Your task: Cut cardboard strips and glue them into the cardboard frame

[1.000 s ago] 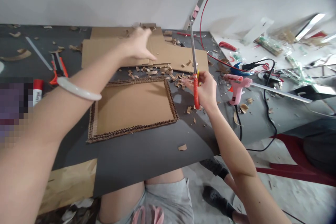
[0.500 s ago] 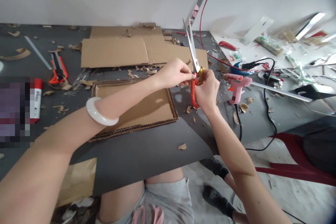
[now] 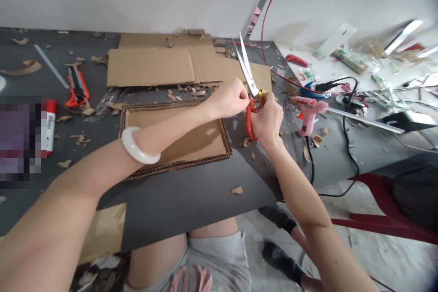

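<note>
My right hand (image 3: 268,121) is closed round the red and yellow handles of a pair of scissors (image 3: 247,69). The silver blades point up and away, slightly parted. Beside the red handle, my left hand (image 3: 230,96) is closed with its fingertips pinched together; what they hold, if anything, is too small or hidden to make out. A white bangle (image 3: 138,148) circles the left forearm. Under that forearm lies a shallow cardboard tray (image 3: 228,143) with corrugated edges, partly covered by the arm.
Flat cardboard pieces (image 3: 150,66) lie behind the tray, with scraps around. To the right are a pink glue gun (image 3: 308,114) and black cables. At left lie an orange utility knife (image 3: 78,86) and a red-capped marker (image 3: 50,127). A red chair (image 3: 379,200) stands at right.
My left hand's fingers have drawn in from the scissors' pivot into a tighter pinch. The scissors have tilted a little to the left and their handles have moved slightly left.
</note>
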A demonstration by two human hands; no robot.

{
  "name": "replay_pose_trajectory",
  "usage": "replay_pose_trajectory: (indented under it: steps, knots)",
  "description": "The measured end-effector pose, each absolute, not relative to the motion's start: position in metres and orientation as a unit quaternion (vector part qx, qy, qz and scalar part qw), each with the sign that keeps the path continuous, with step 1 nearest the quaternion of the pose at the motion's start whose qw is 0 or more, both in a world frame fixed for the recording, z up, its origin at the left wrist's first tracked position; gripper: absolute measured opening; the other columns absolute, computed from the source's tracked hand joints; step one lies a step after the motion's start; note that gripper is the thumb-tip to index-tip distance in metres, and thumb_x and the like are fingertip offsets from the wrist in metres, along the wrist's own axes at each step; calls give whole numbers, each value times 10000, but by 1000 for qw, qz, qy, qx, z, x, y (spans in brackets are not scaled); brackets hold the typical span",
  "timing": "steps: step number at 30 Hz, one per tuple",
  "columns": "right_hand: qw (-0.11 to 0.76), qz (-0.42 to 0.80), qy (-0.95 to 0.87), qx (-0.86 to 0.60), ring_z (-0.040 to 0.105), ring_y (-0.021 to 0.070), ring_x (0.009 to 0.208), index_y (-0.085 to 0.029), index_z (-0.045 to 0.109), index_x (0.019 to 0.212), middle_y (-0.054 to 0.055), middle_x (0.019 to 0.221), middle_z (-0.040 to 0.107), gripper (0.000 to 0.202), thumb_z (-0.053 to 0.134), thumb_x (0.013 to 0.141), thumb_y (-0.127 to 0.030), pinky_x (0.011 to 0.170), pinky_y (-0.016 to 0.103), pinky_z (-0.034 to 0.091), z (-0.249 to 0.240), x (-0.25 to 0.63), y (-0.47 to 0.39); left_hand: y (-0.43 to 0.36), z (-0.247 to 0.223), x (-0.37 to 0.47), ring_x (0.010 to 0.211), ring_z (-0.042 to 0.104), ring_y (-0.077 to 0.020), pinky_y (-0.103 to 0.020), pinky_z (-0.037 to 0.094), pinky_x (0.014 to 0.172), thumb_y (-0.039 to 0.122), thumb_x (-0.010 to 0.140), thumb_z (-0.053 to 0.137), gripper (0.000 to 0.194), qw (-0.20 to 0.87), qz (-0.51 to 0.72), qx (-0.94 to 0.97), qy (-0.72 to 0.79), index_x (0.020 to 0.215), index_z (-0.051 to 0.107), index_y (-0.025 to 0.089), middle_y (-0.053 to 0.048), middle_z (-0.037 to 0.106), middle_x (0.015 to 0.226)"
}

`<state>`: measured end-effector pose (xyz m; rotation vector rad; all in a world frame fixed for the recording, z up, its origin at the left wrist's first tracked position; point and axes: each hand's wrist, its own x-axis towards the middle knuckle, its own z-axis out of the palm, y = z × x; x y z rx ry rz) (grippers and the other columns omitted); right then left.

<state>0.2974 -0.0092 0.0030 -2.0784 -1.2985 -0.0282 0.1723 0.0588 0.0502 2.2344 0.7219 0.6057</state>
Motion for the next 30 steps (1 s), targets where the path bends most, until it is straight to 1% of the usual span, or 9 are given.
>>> replay_pose_trajectory:
  steps: [3, 6, 9, 13, 16, 19, 22, 25, 30]
  knots:
    - [303, -17, -501, -811, 596, 256, 751, -198, 502, 887, 74, 817, 638, 299, 573, 701, -421, 713, 409, 421, 3, 295, -9, 59, 51, 172, 446, 422, -99, -286, 297, 485, 79, 673, 530, 195, 341, 206, 861, 315, 546, 677, 91, -44, 558, 465]
    - [278, -18, -501, -819, 606, 283, 780, -187, 522, 911, 96, 865, 662, 333, 570, 698, -438, 707, 410, 422, 4, 293, -10, 61, 49, 170, 445, 391, -94, -288, 289, 493, 97, 661, 551, 184, 349, 218, 850, 328, 520, 668, 81, -27, 496, 420]
    - [268, -19, -500, -823, 615, 299, 801, -182, 548, 911, 105, 876, 674, 354, 572, 687, -456, 706, 413, 428, 6, 291, -9, 62, 45, 168, 468, 424, -95, -278, 318, 518, 123, 662, 573, 164, 379, 228, 827, 348, 542, 678, 83, -32, 531, 450]
    - [262, -22, -501, -824, 624, 288, 796, -181, 569, 923, 104, 865, 682, 356, 574, 678, -440, 714, 415, 436, 7, 289, -9, 60, 41, 169, 484, 455, -96, -265, 326, 520, 141, 668, 578, 158, 392, 238, 813, 358, 563, 685, 92, -44, 586, 494]
    - [259, -25, -502, -824, 626, 285, 799, -182, 572, 930, 105, 867, 683, 371, 580, 673, -450, 721, 416, 440, 8, 290, -9, 61, 38, 169, 494, 483, -102, -263, 343, 526, 157, 674, 584, 161, 392, 250, 809, 360, 558, 679, 100, -40, 594, 500]
    - [257, -31, -491, -832, 625, 283, 796, -185, 571, 912, 97, 844, 676, 339, 576, 691, -443, 730, 419, 441, 10, 296, -9, 69, 36, 160, 499, 506, -108, -270, 384, 550, 151, 673, 594, 152, 388, 272, 795, 378, 546, 664, 105, -40, 591, 502]
    - [259, -40, -465, -846, 621, 278, 782, -188, 565, 874, 91, 821, 663, 299, 573, 702, -432, 734, 423, 442, 11, 304, -8, 84, 35, 140, 534, 562, -121, -278, 440, 586, 116, 682, 585, 126, 444, 281, 749, 404, 572, 646, 107, -51, 614, 555]
    - [264, -43, -462, -845, 618, 276, 776, -192, 560, 861, 83, 812, 656, 296, 577, 697, -439, 729, 420, 444, 11, 307, -8, 96, 38, 117, 550, 580, -119, -282, 461, 609, 89, 717, 543, 174, 503, 283, 685, 444, 551, 578, 129, -37, 595, 565]
    - [253, -28, -480, -839, 622, 284, 786, -194, 573, 856, 82, 805, 663, 308, 598, 662, -431, 726, 416, 446, 10, 305, -9, 107, 50, 93, 513, 513, -84, -230, 418, 555, 167, 846, 355, 365, 572, 333, 590, 463, 482, 365, 193, 5, 482, 494]
